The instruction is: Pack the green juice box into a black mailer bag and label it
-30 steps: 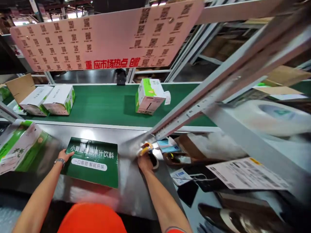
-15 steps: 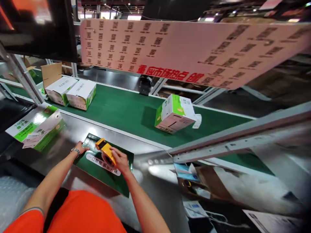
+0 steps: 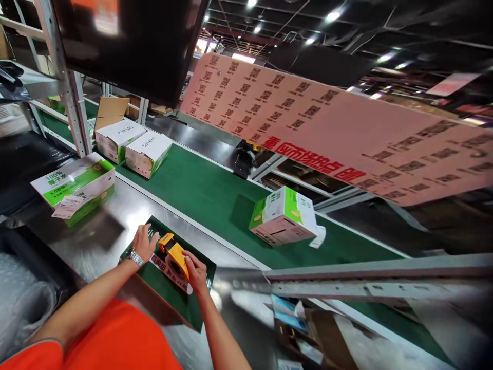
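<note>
A dark green carton (image 3: 169, 288) with white lettering lies on the steel worktop (image 3: 108, 231) in front of me. My left hand (image 3: 144, 242) rests flat on its far left corner, fingers spread, a watch on the wrist. My right hand (image 3: 197, 272) is closed around a yellow tape dispenser (image 3: 175, 253), which sits on top of the carton near its far edge. My orange sleeve fills the bottom left.
A green conveyor belt (image 3: 208, 195) runs behind the worktop with a white and green box (image 3: 283, 216) on it and two white boxes (image 3: 133, 144) further left. Another green box (image 3: 75, 186) stands on the worktop at left. A pink code board (image 3: 327, 133) hangs overhead. A metal rail (image 3: 365, 277) crosses at right.
My right hand brought the yellow tape dispenser from the right side onto the green carton. My left hand moved onto the carton's top. My view swung left and up.
</note>
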`<action>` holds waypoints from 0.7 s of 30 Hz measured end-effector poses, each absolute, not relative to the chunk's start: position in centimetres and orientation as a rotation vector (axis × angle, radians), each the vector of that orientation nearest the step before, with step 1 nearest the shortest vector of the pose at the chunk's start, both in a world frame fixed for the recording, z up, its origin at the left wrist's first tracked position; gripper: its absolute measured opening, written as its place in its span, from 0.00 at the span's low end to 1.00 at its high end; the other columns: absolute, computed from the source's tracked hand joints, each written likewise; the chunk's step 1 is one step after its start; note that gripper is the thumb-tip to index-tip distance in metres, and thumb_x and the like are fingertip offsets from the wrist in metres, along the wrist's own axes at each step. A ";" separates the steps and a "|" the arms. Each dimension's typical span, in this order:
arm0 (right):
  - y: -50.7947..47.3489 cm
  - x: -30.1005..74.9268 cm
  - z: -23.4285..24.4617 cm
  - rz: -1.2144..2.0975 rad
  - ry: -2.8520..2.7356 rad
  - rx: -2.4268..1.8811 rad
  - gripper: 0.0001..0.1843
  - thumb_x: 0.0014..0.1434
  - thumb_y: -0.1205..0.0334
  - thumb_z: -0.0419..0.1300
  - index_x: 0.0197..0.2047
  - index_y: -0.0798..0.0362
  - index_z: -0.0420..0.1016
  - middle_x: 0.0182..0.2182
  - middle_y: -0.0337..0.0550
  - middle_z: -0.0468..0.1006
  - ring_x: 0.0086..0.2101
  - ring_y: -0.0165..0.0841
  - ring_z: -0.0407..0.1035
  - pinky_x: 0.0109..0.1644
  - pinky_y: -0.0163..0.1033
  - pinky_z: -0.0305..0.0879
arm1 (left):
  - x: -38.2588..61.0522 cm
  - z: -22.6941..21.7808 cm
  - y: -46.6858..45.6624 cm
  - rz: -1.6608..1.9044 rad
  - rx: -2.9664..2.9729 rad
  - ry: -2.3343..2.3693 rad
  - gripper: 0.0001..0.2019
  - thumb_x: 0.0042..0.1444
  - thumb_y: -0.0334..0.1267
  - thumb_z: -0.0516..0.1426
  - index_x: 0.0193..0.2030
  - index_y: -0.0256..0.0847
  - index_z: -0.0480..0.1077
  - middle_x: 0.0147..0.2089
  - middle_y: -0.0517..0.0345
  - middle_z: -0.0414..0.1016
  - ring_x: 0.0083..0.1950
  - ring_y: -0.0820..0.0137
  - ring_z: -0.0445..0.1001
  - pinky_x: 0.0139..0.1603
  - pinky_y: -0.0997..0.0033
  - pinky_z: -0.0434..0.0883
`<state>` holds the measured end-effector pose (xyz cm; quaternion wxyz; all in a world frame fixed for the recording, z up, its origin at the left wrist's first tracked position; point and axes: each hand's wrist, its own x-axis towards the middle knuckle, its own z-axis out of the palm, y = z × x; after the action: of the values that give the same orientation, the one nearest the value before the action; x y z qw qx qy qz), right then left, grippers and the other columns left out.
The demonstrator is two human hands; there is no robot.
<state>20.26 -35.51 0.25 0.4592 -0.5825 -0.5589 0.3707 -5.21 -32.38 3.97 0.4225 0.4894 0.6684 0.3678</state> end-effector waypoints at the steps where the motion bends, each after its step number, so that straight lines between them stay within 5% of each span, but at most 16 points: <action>1: -35.6 20.3 0.2 0.921 -1.372 -1.436 0.25 0.59 0.36 0.65 0.40 0.47 0.91 0.42 0.56 0.90 0.45 0.54 0.84 0.52 0.57 0.81 | -4.8 3.9 -32.3 0.901 1.153 1.618 0.28 0.71 0.49 0.58 0.72 0.35 0.69 0.73 0.31 0.71 0.77 0.48 0.68 0.81 0.51 0.59; 4: -36.0 20.6 0.1 0.939 -1.372 -1.441 0.26 0.57 0.33 0.66 0.39 0.46 0.91 0.42 0.55 0.90 0.42 0.51 0.84 0.50 0.55 0.81 | -3.5 3.1 -31.9 0.754 0.942 1.459 0.24 0.72 0.55 0.54 0.52 0.34 0.79 0.52 0.33 0.85 0.55 0.48 0.85 0.62 0.47 0.77; 7: -36.1 20.9 0.2 0.970 -1.380 -1.433 0.30 0.57 0.29 0.65 0.40 0.48 0.91 0.39 0.54 0.90 0.38 0.48 0.83 0.45 0.52 0.82 | -2.8 2.0 -31.4 0.689 0.790 1.356 0.26 0.71 0.60 0.53 0.37 0.39 0.77 0.39 0.39 0.86 0.43 0.53 0.87 0.47 0.53 0.81; 13: -35.5 20.6 1.0 1.061 -1.439 -1.401 0.33 0.57 0.26 0.65 0.40 0.48 0.91 0.42 0.56 0.90 0.43 0.51 0.84 0.49 0.53 0.82 | -3.3 0.3 -31.0 0.693 0.716 1.394 0.29 0.64 0.68 0.59 0.32 0.41 0.74 0.37 0.41 0.85 0.44 0.54 0.87 0.47 0.56 0.82; 21: -34.0 19.5 4.2 1.373 -1.727 -1.324 0.41 0.47 0.36 0.78 0.58 0.51 0.85 0.55 0.53 0.87 0.53 0.53 0.81 0.61 0.54 0.77 | -8.4 -0.6 -30.2 0.627 0.989 1.628 0.21 0.68 0.54 0.63 0.35 0.37 0.80 0.38 0.52 0.85 0.48 0.60 0.85 0.57 0.53 0.80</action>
<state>19.48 -33.97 4.24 0.2804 -0.4939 -0.6444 0.5121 -8.40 -30.20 -0.56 0.5379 0.4158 0.6844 0.2635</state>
